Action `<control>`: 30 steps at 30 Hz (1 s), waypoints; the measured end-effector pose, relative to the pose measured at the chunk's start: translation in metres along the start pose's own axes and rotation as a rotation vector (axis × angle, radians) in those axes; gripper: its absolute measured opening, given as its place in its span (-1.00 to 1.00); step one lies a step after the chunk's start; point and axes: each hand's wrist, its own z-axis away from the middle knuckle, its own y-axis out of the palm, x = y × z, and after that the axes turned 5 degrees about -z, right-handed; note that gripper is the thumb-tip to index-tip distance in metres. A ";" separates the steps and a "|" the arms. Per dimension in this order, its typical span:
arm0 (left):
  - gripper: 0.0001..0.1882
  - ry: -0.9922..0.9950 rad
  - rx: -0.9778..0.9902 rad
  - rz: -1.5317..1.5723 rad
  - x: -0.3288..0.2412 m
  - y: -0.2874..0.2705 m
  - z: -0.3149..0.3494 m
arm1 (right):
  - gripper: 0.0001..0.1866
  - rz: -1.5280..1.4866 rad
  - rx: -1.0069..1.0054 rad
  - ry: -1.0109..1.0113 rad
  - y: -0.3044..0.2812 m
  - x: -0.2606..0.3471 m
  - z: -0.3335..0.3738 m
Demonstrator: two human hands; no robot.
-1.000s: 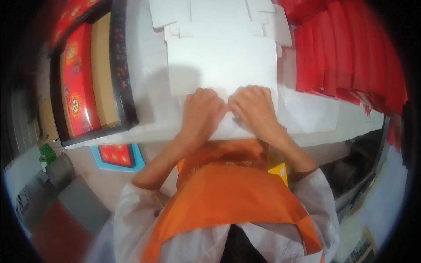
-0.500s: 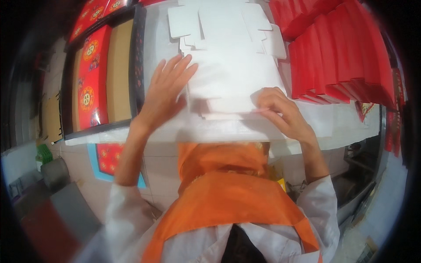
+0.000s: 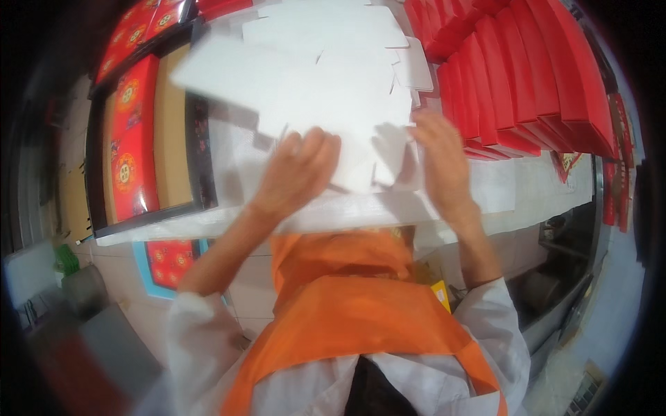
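A white cardboard carton blank (image 3: 277,90) with cut flaps lies skewed across the worktable in front of me, one long flap reaching out to the far left. More white blanks (image 3: 415,66) show under its right side. My left hand (image 3: 303,165) is on the near left part of the blank, fingers curled and closed on the card; the thumb is hidden. At the near right, my right hand (image 3: 442,156) is raised beside a bent-up flap (image 3: 392,149), its fingers stretched out and somewhat blurred. Nothing shows in that hand.
Red boxes (image 3: 499,83) stand in a tight row to the right. On the left, a dark-rimmed tray (image 3: 201,156) holds a red patterned box (image 3: 135,139). The white-covered table edge (image 3: 243,220) runs just ahead of my orange apron (image 3: 361,312).
The top blank has turned askew, its flap swinging out left. My left hand has come down and inward and curled onto it; the right has let go of the near edge and opened.
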 end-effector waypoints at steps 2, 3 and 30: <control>-0.79 0.001 -0.241 -0.031 -0.022 0.024 -0.002 | -0.60 -0.137 0.132 0.010 0.015 0.024 0.003; -0.80 -0.008 -0.243 -0.031 -0.032 0.031 -0.003 | -0.58 -0.162 0.229 0.041 0.023 0.031 0.006; -0.76 0.106 0.166 0.638 0.026 0.029 -0.054 | -0.73 -0.204 0.438 0.362 0.043 -0.007 -0.012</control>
